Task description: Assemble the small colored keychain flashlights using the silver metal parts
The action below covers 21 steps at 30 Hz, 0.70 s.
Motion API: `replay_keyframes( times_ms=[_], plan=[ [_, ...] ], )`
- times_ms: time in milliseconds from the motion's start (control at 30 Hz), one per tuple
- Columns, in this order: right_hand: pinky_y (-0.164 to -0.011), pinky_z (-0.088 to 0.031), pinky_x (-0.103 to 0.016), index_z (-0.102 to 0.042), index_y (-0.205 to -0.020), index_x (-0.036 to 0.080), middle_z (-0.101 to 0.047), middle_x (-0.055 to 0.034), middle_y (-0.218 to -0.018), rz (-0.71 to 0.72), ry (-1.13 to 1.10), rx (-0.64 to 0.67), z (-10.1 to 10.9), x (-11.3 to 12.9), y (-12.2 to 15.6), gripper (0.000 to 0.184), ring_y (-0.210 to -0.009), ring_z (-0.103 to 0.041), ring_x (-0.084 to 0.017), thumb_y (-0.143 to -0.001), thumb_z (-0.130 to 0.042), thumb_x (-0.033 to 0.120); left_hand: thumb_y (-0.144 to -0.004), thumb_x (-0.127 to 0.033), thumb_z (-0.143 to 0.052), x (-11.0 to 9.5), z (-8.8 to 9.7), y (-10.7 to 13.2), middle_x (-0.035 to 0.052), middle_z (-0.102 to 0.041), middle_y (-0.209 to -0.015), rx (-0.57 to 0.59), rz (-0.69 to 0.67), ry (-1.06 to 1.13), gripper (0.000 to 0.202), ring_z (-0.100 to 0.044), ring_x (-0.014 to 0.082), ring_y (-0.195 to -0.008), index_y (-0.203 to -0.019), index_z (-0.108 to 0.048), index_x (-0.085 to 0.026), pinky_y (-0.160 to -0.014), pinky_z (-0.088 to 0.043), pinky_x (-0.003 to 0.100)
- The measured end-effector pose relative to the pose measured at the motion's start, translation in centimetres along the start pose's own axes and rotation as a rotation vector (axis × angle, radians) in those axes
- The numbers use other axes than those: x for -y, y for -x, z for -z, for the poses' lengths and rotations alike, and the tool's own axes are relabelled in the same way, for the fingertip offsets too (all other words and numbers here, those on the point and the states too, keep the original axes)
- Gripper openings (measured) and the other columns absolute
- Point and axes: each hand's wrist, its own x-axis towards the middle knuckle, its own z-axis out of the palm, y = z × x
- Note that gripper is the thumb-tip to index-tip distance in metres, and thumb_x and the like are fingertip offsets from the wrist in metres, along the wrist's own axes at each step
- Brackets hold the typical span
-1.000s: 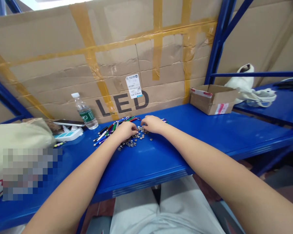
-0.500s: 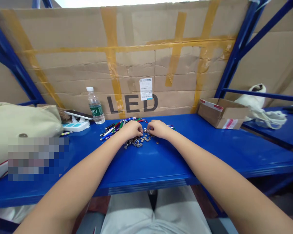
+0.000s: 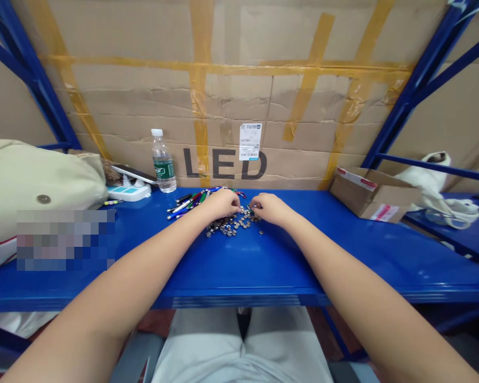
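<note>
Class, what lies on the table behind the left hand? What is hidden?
Pens show beyond the left hand and out to its left, on the blue table; whatever the hand covers cannot be seen.

The table (image 3: 343,239) is offering passage between right hand (image 3: 270,208) and box (image 3: 379,197). Discs (image 3: 237,225) are apparently littering the gap toward the left hand (image 3: 224,202); pens (image 3: 186,204) and bottle (image 3: 164,169) are obstructing farther left, and cardboard (image 3: 311,106) is walling off the back.
</note>
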Motion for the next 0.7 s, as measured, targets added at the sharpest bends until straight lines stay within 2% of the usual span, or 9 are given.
replay_keyframes(
  times_ms=[67, 167, 367, 533, 700],
  plan=[
    [-0.073, -0.040, -0.022, -0.070, -0.092, 0.021, -0.068, -0.0052, -0.094, -0.008, 0.012, 0.042, 0.1, -0.3, 0.0, 0.026, -0.086, -0.060, -0.017, -0.077, -0.051, 0.014, -0.080, -0.030, -0.057, 0.0, -0.4, -0.6, 0.0025, -0.070, -0.095, -0.044, -0.047, -0.025, 0.020, -0.062, 0.0184, -0.088, -0.092, -0.071, -0.022, -0.074, -0.041, 0.025],
    [-0.071, -0.040, -0.022, -0.071, -0.092, 0.023, -0.069, -0.0041, -0.091, 0.014, 0.013, 0.088, 0.1, -0.6, 0.0, 0.026, -0.084, -0.061, -0.017, -0.077, -0.052, 0.015, -0.083, -0.032, -0.054, 0.1, -1.2, -1.2, 0.0020, -0.069, -0.103, -0.013, -0.099, -0.073, 0.024, -0.061, 0.0194, -0.094, -0.100, -0.069, -0.025, -0.079, -0.041, 0.026],
    [-0.072, -0.040, -0.024, -0.069, -0.102, 0.025, -0.069, -0.0057, -0.096, 0.057, 0.036, 0.059, -0.9, -1.1, -0.5, 0.028, -0.087, -0.061, -0.018, -0.081, -0.051, 0.020, -0.080, -0.027, -0.058, 0.0, -1.4, -1.2, 0.0001, -0.071, -0.094, 0.031, -0.112, -0.044, 0.018, -0.062, 0.0168, -0.089, -0.091, -0.071, -0.023, -0.078, -0.041, 0.023],
    [-0.073, -0.041, -0.025, -0.071, -0.097, 0.025, -0.069, -0.0059, -0.098, 0.052, 0.053, 0.081, -1.3, -1.0, -0.9, 0.025, -0.089, -0.061, -0.020, -0.080, -0.053, 0.022, -0.074, -0.026, -0.065, -0.5, -0.4, -0.6, -0.0015, -0.071, -0.085, 0.014, -0.038, 0.006, 0.013, -0.063, 0.0137, -0.076, -0.085, -0.070, -0.022, -0.069, -0.042, 0.021],
    [-0.067, -0.040, -0.022, -0.071, -0.089, 0.021, -0.071, -0.0049, -0.089, 0.023, 0.003, 0.086, -1.3, -0.9, -1.0, 0.021, -0.082, -0.062, -0.018, -0.076, -0.055, 0.018, -0.070, -0.018, -0.064, -0.8, 0.1, -0.1, -0.0024, -0.071, -0.080, 0.056, -0.060, -0.063, 0.013, -0.062, 0.0126, -0.074, -0.079, -0.072, -0.022, -0.068, -0.041, 0.020]
  ],
)
